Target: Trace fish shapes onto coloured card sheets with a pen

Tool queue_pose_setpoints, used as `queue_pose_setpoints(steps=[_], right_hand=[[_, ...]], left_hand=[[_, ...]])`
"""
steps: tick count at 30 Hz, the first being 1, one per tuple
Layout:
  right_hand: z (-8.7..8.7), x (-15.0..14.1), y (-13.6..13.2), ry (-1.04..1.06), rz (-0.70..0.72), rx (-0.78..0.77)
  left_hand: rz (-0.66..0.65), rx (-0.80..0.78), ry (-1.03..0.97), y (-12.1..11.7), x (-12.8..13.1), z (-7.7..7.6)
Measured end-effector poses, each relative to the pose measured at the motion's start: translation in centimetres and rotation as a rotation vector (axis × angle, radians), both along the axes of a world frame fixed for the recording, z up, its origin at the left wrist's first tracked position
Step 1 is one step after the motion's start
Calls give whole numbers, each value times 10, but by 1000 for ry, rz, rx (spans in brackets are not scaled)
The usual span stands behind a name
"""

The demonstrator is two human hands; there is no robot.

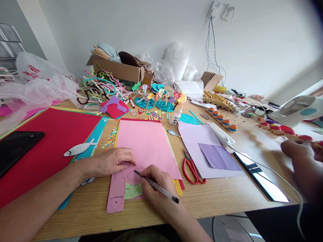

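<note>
My right hand (157, 185) grips a gel pen (164, 191) with a clear barrel and black ends. Its tip meets a sheet of pink paper (146, 144), where a thin curved outline of a fish shows. My left hand (118, 160) rests on the same sheet, fingers loosely bent, holding nothing. Below it lies a pink strip (116, 196) with a fish drawn on it, its head toward me. Between this strip and my right hand is a green paper piece (133, 190) with drawn outlines.
Red-handled scissors (192, 169), a glue bottle (176, 116) and purple paper (219, 156) lie to the right. Red sheets (60, 134) bear a phone (20, 143) and a paper fish (80, 148) at left. Another person's hand (300, 153) is at far right.
</note>
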State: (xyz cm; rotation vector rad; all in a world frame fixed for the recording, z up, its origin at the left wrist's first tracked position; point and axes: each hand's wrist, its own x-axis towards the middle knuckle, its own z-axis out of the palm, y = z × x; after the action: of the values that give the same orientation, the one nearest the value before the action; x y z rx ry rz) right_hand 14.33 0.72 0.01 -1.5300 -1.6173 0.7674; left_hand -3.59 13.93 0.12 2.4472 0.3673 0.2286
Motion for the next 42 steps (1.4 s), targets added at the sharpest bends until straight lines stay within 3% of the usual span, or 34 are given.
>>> queue_pose_setpoints(steps=[9,15,25,42], right_hand=[[1,-1,-1,-65,-8,-5],[-1,0,-3,-15,2,32],[8,2,-7,51,33,-31],[3,1,-5,96,10,-26]], left_hand=[[-4,-1,1,0,-1,0],[5,-12,4,-1,0,3],[11,-13,30,-3,0,6],[13,0,25,-2,0,4]])
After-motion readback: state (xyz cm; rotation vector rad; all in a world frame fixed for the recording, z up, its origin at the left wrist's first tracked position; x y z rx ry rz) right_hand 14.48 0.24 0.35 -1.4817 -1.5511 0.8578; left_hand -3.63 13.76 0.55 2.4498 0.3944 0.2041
